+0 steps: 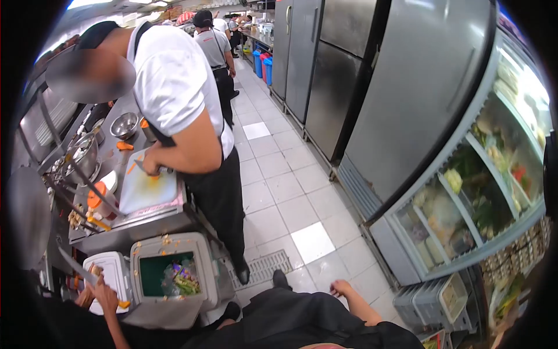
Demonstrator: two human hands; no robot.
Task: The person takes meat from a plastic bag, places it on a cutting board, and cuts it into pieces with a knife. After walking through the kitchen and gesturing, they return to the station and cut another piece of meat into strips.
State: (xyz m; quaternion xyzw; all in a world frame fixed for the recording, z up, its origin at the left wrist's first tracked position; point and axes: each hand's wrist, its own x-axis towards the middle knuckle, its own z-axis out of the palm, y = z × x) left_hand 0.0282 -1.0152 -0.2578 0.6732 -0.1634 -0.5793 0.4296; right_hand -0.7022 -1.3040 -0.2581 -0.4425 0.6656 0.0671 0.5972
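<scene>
My right hand [341, 288] hangs low over the tiled floor, beside my dark clothing, with its fingers loosely bent and nothing visible in them. It touches no object. The floor drain grate [264, 269] is to its left, and a grey crate [433, 302] stands to its right. My left hand does not show. At the lower left, a co-worker's hands hold a knife [75, 264] and a small piece of food. Another co-worker in a white shirt [174, 75] cuts something orange on a white cutting board [148, 192].
A bin [136, 256] with scraps stands below the steel counter [110, 231], beside a white lidded container [107, 264]. Steel refrigerators [412, 99] and a glass-front vegetable cooler [407, 264] line the right side. More people stand farther down the aisle.
</scene>
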